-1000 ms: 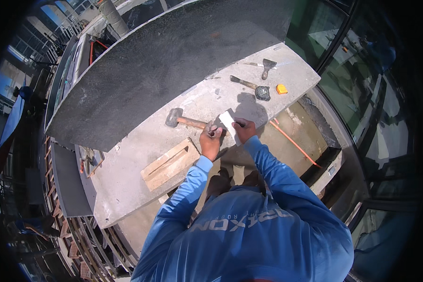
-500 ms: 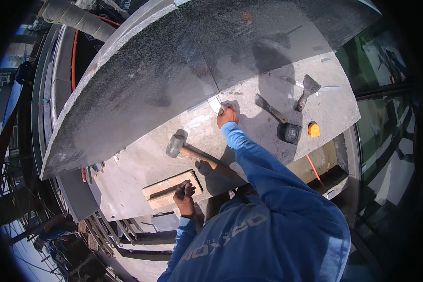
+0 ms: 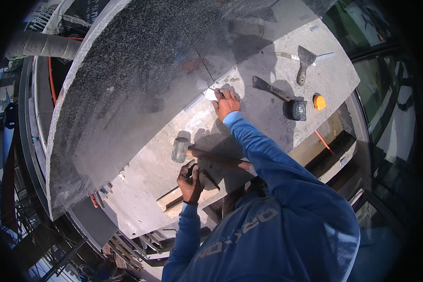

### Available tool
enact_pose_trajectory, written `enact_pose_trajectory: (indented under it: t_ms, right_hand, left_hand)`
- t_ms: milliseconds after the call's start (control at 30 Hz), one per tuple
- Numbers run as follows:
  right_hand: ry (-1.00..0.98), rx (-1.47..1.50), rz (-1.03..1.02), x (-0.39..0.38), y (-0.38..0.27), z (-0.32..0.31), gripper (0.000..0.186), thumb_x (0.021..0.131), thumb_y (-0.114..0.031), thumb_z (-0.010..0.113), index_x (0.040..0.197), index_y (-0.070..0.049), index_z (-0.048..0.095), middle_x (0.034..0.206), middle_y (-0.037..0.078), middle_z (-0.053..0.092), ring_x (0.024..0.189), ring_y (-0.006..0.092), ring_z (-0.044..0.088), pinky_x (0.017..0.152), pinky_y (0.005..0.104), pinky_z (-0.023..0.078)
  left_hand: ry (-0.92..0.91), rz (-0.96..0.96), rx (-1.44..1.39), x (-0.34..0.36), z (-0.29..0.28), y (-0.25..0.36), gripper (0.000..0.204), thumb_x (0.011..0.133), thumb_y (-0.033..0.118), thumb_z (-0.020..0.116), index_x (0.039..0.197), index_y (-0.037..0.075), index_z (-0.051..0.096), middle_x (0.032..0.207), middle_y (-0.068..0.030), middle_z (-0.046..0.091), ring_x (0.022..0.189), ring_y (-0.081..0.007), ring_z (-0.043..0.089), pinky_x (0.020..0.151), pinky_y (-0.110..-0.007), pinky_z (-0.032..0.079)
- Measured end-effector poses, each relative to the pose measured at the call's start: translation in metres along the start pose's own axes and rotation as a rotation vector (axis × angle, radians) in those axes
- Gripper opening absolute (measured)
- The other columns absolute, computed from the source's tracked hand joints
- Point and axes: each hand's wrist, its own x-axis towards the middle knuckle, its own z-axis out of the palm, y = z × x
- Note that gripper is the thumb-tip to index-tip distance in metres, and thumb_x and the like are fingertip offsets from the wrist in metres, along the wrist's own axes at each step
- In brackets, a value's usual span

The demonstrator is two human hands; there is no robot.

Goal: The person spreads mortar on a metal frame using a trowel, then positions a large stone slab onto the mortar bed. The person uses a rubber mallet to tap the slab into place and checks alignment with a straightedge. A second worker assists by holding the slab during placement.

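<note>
My right hand (image 3: 228, 104) pinches a small flat white piece (image 3: 210, 94) against the foot of the dark speckled stone slab (image 3: 141, 80), right where a thin seam meets the pale ledge. My left hand (image 3: 190, 183) is curled with thumb against fingers; what it holds, if anything, cannot be made out. Just above that hand lies a mallet with a grey head (image 3: 179, 149) and a wooden handle, which passes below my right forearm. A wooden float or block (image 3: 174, 197) rests partly behind my left hand.
To the right on the ledge (image 3: 263, 110) lie a flat chisel (image 3: 270, 88), a scraper (image 3: 305, 65), a black tape measure (image 3: 296, 109) and a yellow-orange rounded thing (image 3: 319, 102). A thin blade or ruler (image 3: 286, 55) lies farther back. Glass panels (image 3: 385, 117) stand at far right.
My view has come closer to the slab. My left hand has moved up from the wooden block toward the mallet head. My right hand stays at the seam with the white piece, fingers slightly shifted.
</note>
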Motion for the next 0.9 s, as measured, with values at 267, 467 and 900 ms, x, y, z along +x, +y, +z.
enact_pose_trajectory:
  t_ms: [267, 467, 900]
  right_hand:
    - [0.060, -0.035, 0.147, -0.008, -0.028, 0.016, 0.045, 0.087, -0.039, 0.068, 0.119, -0.007, 0.067, 0.112, 0.014, 0.057, 0.108, 0.0336, 0.056, 0.094, 0.0468, 0.047]
    - [0.015, 0.121, 0.262, -0.012, -0.031, 0.011, 0.049, 0.085, -0.044, 0.071, 0.122, -0.012, 0.065, 0.117, 0.011, 0.055, 0.111, 0.0322, 0.058, 0.086, 0.0474, 0.052]
    - [0.145, 0.247, 0.205, -0.022, -0.011, 0.011, 0.051, 0.082, -0.042, 0.073, 0.123, -0.012, 0.064, 0.119, 0.010, 0.055, 0.113, 0.0279, 0.057, 0.089, 0.0422, 0.052]
  left_hand:
    - [0.048, 0.003, -0.111, -0.008, -0.044, -0.020, 0.023, 0.098, 0.010, 0.064, 0.115, -0.005, 0.062, 0.096, -0.0093, 0.068, 0.087, -0.0127, 0.063, 0.081, -0.027, 0.051]
    - [0.047, 0.216, 0.200, -0.009, -0.049, 0.012, 0.022, 0.094, 0.008, 0.068, 0.111, -0.005, 0.066, 0.102, -0.0158, 0.067, 0.093, -0.0238, 0.064, 0.085, -0.032, 0.050]
    - [0.175, 1.625, 1.386, 0.090, -0.071, 0.429, 0.057, 0.078, 0.024, 0.083, 0.125, 0.002, 0.062, 0.107, -0.0168, 0.065, 0.098, -0.0297, 0.066, 0.080, -0.037, 0.056]
